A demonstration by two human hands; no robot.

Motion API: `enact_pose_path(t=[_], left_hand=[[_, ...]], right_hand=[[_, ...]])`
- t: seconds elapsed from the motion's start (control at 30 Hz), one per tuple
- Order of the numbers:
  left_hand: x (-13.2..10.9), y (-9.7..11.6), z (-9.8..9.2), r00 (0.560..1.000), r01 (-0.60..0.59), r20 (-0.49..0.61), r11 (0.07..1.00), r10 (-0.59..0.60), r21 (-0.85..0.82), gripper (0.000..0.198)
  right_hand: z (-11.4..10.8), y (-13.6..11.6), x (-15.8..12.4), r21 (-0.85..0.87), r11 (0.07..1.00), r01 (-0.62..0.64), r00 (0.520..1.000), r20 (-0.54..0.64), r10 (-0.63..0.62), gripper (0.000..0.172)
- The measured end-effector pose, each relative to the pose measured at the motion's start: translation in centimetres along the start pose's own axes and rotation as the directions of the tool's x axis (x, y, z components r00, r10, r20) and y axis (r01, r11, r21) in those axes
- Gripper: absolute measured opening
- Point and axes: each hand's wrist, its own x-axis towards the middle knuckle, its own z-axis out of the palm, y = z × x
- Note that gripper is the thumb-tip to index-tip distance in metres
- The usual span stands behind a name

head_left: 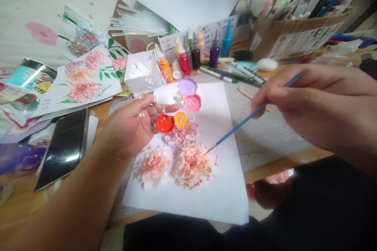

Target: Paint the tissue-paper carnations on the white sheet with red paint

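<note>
A thin blue paintbrush point(235, 128) is pinched in my right hand point(312, 102), its tip touching the orange-flecked paper flower point(193, 164). That flower lies on a white sheet of paper point(188, 204) beside a pale pink one point(153, 166), with a purple-pink one point(182, 135) behind them. My left hand point(132, 125) is closed on a clear plastic paint palette point(167, 96), held above the sheet. The palette's wells hold lilac, pink, red-orange and yellow paint. Its hidden edge rests among my left fingers.
Paint bottles point(184, 60) stand at the back beside a white paper box point(143, 68). A phone point(64, 149) and finished flower pictures point(84, 74) lie left. Markers point(232, 72) and a cardboard box of brushes point(303, 37) sit at the back right.
</note>
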Motion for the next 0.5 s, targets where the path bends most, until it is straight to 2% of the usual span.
enact_pose_path(t=[0.17, 0.33, 0.5], left_hand=[[0.06, 0.07, -0.10, 1.000, 0.006, 0.010, 1.000, -0.006, 0.006, 0.013], [-0.18, 0.16, 0.01, 1.000, 0.009, -0.006, 1.000, -0.009, 0.010, 0.005], [-0.19, 0.16, -0.01, 0.999, 0.032, -0.007, 0.999, -0.032, 0.028, 0.008]], right_hand=[[0.05, -0.01, -0.14, -0.015, 1.000, 0.009, 0.997, 0.078, -0.008, 0.013], [0.06, -0.08, -0.04, -0.030, 0.999, 0.026, 1.000, 0.009, -0.026, 0.014], [0.06, 0.27, -0.03, -0.072, 0.996, 0.051, 0.995, 0.088, -0.044, 0.012]])
